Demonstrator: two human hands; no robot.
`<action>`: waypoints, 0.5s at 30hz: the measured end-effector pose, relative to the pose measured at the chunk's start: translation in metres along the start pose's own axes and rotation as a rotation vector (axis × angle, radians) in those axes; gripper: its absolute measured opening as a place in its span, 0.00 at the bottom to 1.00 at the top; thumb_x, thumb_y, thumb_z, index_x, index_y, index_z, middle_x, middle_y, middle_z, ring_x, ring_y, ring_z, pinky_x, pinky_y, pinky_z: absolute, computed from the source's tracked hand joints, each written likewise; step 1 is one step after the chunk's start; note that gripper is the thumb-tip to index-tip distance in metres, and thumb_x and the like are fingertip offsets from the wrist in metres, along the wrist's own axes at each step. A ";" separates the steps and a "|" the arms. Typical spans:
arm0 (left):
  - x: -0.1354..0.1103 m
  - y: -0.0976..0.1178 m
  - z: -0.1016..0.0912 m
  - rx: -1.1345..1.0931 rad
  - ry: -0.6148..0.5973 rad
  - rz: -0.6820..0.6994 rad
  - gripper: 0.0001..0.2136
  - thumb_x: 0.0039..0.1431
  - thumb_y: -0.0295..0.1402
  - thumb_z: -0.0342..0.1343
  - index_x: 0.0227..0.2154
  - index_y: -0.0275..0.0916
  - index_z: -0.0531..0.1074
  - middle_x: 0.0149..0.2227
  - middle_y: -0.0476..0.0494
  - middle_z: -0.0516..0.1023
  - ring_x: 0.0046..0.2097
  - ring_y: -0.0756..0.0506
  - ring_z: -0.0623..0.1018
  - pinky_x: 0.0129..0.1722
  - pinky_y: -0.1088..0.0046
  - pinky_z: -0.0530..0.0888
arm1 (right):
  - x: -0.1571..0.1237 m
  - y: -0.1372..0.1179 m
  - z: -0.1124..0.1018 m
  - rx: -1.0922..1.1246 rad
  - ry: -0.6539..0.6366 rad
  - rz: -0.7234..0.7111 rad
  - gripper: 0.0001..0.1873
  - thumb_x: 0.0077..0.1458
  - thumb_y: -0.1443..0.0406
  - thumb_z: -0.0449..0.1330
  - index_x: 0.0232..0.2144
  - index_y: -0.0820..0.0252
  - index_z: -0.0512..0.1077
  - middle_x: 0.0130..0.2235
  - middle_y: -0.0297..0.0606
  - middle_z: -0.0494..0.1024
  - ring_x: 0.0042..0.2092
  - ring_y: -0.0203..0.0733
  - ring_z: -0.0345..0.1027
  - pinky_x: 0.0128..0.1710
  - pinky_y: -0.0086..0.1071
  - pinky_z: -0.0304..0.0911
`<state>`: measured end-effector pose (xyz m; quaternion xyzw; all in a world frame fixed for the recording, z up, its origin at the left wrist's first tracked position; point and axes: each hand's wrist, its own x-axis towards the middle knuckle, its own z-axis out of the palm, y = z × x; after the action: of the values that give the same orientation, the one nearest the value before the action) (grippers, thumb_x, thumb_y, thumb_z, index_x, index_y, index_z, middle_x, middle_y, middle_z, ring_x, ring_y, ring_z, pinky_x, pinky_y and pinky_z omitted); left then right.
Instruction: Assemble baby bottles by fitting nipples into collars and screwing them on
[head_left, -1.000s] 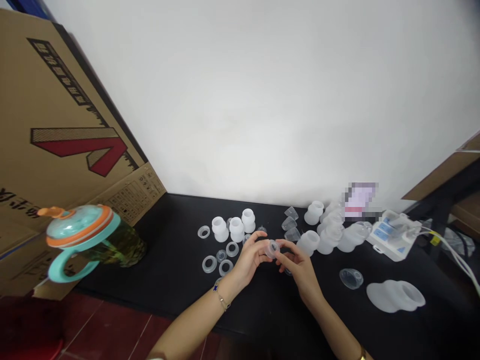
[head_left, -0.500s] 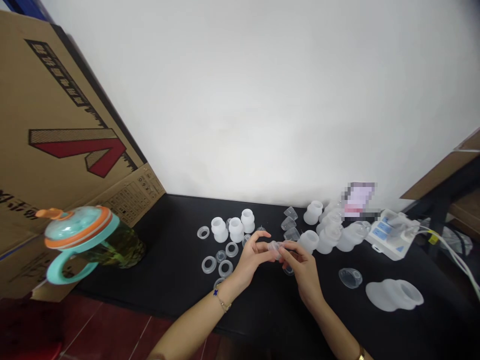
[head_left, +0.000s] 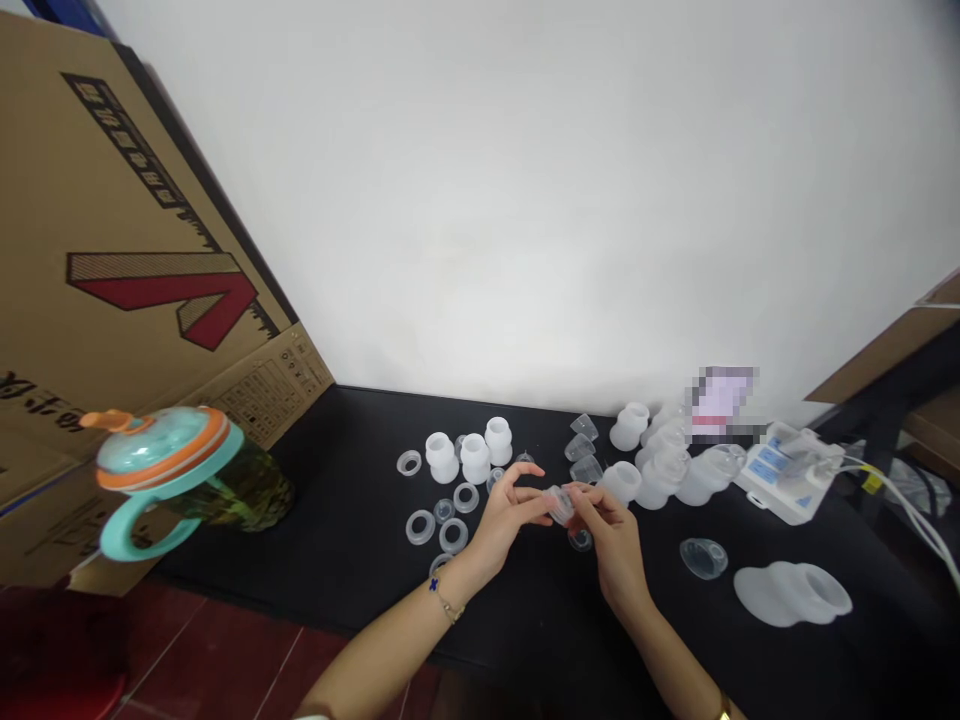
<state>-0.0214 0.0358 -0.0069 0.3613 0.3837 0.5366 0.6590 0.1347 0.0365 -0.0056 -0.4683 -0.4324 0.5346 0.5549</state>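
Between both hands, just above the black table, is a small translucent bottle ring [head_left: 559, 505]. The fingers and thumb of my left hand [head_left: 504, 515] pinch its left side, with the index finger raised. My right hand [head_left: 611, 540] grips its right edge with bent fingers. Whether a nipple sits inside the ring is too small to tell. Left of my hands lie loose rings [head_left: 453, 537] and a clear nipple [head_left: 443, 511]. Behind them stand several open white bottles [head_left: 475, 460]. A clear round part [head_left: 580, 540] lies partly hidden beside my right hand.
Clear caps [head_left: 580, 447] lie behind my hands. Bottles with tops [head_left: 663, 475] stand at right, near a white power strip [head_left: 787, 470]. A clear cap [head_left: 703, 558] and a large white bottle [head_left: 792, 593] lie closer. A lidded jug [head_left: 217, 480] and a carton [head_left: 150, 300] are left.
The ring has been tilted so its round face shows more. My right fingers have shifted slightly along its edge. The whole view has moved a little.
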 end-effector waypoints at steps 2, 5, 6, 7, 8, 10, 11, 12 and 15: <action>0.000 0.000 0.000 0.000 -0.005 0.004 0.22 0.48 0.36 0.72 0.42 0.39 0.69 0.28 0.47 0.82 0.29 0.48 0.80 0.31 0.76 0.74 | 0.000 0.001 -0.001 0.010 -0.006 0.010 0.18 0.49 0.50 0.71 0.23 0.58 0.79 0.39 0.39 0.81 0.25 0.37 0.67 0.26 0.33 0.64; 0.001 0.000 0.000 -0.002 -0.016 0.026 0.21 0.48 0.36 0.72 0.40 0.39 0.68 0.28 0.47 0.81 0.29 0.48 0.79 0.30 0.77 0.73 | 0.001 0.002 -0.002 0.047 -0.023 0.024 0.17 0.50 0.51 0.71 0.23 0.58 0.78 0.37 0.39 0.81 0.26 0.37 0.66 0.26 0.33 0.63; 0.000 0.001 0.000 -0.002 -0.016 0.032 0.20 0.48 0.36 0.72 0.39 0.39 0.67 0.27 0.47 0.81 0.29 0.48 0.79 0.30 0.77 0.72 | 0.001 0.002 -0.002 0.060 -0.026 0.030 0.17 0.50 0.52 0.71 0.23 0.58 0.78 0.37 0.39 0.81 0.26 0.37 0.66 0.26 0.32 0.63; 0.000 0.001 0.000 -0.002 -0.016 0.037 0.20 0.47 0.36 0.72 0.37 0.40 0.67 0.27 0.48 0.81 0.28 0.48 0.79 0.29 0.77 0.72 | 0.001 0.002 -0.002 0.073 -0.029 0.034 0.17 0.50 0.52 0.71 0.23 0.59 0.78 0.37 0.39 0.81 0.26 0.37 0.66 0.25 0.32 0.63; 0.000 0.002 0.001 -0.001 -0.015 0.040 0.20 0.47 0.36 0.72 0.36 0.40 0.66 0.26 0.48 0.81 0.28 0.48 0.78 0.29 0.77 0.71 | 0.001 0.002 -0.002 0.083 -0.031 0.038 0.17 0.50 0.52 0.71 0.23 0.59 0.78 0.37 0.40 0.81 0.26 0.37 0.66 0.26 0.32 0.63; 0.000 0.004 0.002 0.000 -0.013 0.044 0.20 0.46 0.36 0.73 0.34 0.40 0.65 0.25 0.50 0.80 0.27 0.49 0.77 0.28 0.77 0.71 | 0.001 0.002 -0.002 0.098 -0.036 0.046 0.17 0.50 0.53 0.71 0.23 0.59 0.77 0.38 0.40 0.81 0.26 0.37 0.66 0.26 0.32 0.63; 0.000 0.004 0.002 0.000 -0.013 0.046 0.21 0.46 0.36 0.73 0.33 0.40 0.65 0.24 0.50 0.80 0.27 0.49 0.77 0.28 0.77 0.70 | 0.001 0.002 -0.002 0.103 -0.038 0.052 0.17 0.50 0.53 0.71 0.22 0.60 0.76 0.38 0.40 0.81 0.26 0.37 0.66 0.26 0.32 0.63; 0.000 0.005 0.003 -0.001 -0.014 0.046 0.21 0.45 0.35 0.73 0.33 0.41 0.64 0.24 0.51 0.79 0.26 0.50 0.77 0.28 0.78 0.70 | 0.001 0.002 -0.002 0.109 -0.039 0.057 0.18 0.50 0.53 0.71 0.22 0.60 0.76 0.39 0.40 0.81 0.26 0.37 0.67 0.26 0.32 0.63; -0.001 0.006 0.005 -0.002 -0.013 0.046 0.21 0.44 0.35 0.74 0.31 0.41 0.64 0.23 0.52 0.79 0.25 0.51 0.75 0.28 0.78 0.70 | 0.001 0.001 -0.003 0.119 -0.037 0.075 0.19 0.50 0.52 0.71 0.21 0.60 0.75 0.41 0.41 0.82 0.26 0.36 0.66 0.25 0.32 0.63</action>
<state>-0.0198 0.0351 0.0004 0.3731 0.3705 0.5496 0.6492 0.1372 0.0371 -0.0076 -0.4405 -0.3923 0.5883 0.5531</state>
